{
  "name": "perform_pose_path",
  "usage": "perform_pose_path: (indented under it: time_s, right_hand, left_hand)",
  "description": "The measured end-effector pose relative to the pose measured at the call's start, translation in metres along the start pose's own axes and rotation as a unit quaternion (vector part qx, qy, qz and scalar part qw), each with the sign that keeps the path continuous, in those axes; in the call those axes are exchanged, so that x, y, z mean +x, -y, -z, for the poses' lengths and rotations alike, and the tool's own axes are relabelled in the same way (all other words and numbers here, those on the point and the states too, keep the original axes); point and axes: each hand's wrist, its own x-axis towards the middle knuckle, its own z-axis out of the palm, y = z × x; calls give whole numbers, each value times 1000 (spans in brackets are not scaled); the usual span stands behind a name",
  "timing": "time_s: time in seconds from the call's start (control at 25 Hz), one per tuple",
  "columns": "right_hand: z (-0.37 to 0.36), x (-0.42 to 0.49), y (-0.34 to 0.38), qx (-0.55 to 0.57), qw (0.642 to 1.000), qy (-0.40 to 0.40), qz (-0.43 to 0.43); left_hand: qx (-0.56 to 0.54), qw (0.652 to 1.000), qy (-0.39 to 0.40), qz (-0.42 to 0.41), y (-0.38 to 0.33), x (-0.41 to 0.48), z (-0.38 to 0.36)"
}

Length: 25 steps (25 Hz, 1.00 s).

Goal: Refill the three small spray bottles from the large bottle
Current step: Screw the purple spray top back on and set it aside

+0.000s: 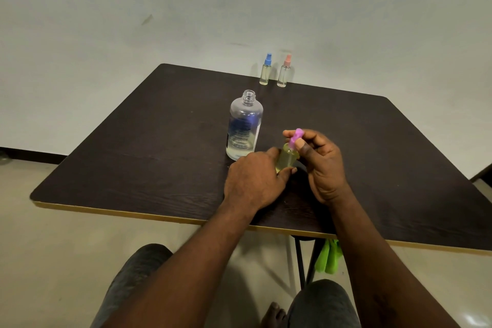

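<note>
Gripping the small spray bottle (287, 158) round its body, the left hand (253, 181) has fingers and thumb curled close about it. The right hand (323, 165) pinches the purple spray cap (296, 137) between thumb and fingertips, other fingers loosely bent. The bottle stands about mid-table (133, 168), somewhat nearer the near edge, and shows yellowish liquid well up its body. Cannot tell whether the cap is turning on or off; judged to be the third bottle's capping step.

The large bottle (243, 128), uncapped and partly full, stands just beside the left knuckles. The blue-capped bottle (265, 72) and pink-capped bottle (284, 73) stand side by side at the far edge, both capped.

Risks:
- A left knuckle or wrist swinging out could knock the open large bottle and spill it.
- A cap seated crooked would cross-thread and leak.
- A hard squeeze on the body with the cap loose could push liquid out at the neck.
</note>
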Motion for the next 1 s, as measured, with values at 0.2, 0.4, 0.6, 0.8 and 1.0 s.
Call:
perform_pose_path:
  time_s: [0.2, 0.4, 0.6, 0.8, 1.0]
  right_hand:
    - [-1, -1, 1, 10, 1000, -24, -11]
    - [-2, -2, 2, 13, 999, -35, -8]
    - [5, -2, 1, 30, 998, 25, -45]
    - [3, -3, -2, -4, 999, 3, -47]
    - [6, -1, -4, 5, 998, 59, -37]
  left_hand:
    - [8, 1000, -4, 3, 1, 1, -1]
    - [8, 1000, 1, 3, 0, 0, 0]
    - [-15, 1000, 7, 20, 0, -1, 1]
    - [-14, 1000, 5, 21, 0, 0, 0]
    - [-13, 1000, -5, 22, 1, 0, -1]
